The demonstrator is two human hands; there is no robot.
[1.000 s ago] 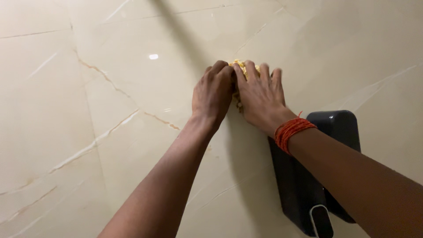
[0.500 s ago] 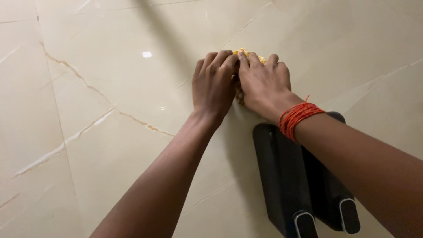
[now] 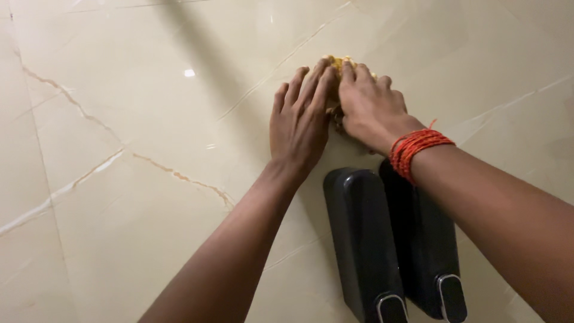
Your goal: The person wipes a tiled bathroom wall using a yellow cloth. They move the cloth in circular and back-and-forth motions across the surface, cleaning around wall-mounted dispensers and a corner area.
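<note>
A glossy cream marble wall [image 3: 119, 197], veined with thin brown and white lines, fills nearly everything in front of me, with a small glint of lamp light on it to the upper left. To the left of my arms the stone runs wide and bare out to the edge of view, so there is plenty of open surface on that side. Above my fingertips the wall is open too, crossed by one pale vein running up to the right. On the lower right it is tighter: two dark grey dispensers [image 3: 365, 239] hang side by side just below my wrists, each with a small framed window at its lower end, and my right forearm crosses over the right one.

My left hand [image 3: 299, 122] lies flat on the stone, fingers stretched and close together, its fingertips on the edge of a yellow cloth [image 3: 336, 63]. My right hand [image 3: 371, 110], with a band of red-orange thread [image 3: 418, 149] around the wrist, is pressed down on the same cloth, fingers curled over it, touching my left hand along the side.

The cloth sits bunched between and under both hands against the wall; only a crumpled yellow rim shows past my fingertips, so I cannot tell its full shape.
</note>
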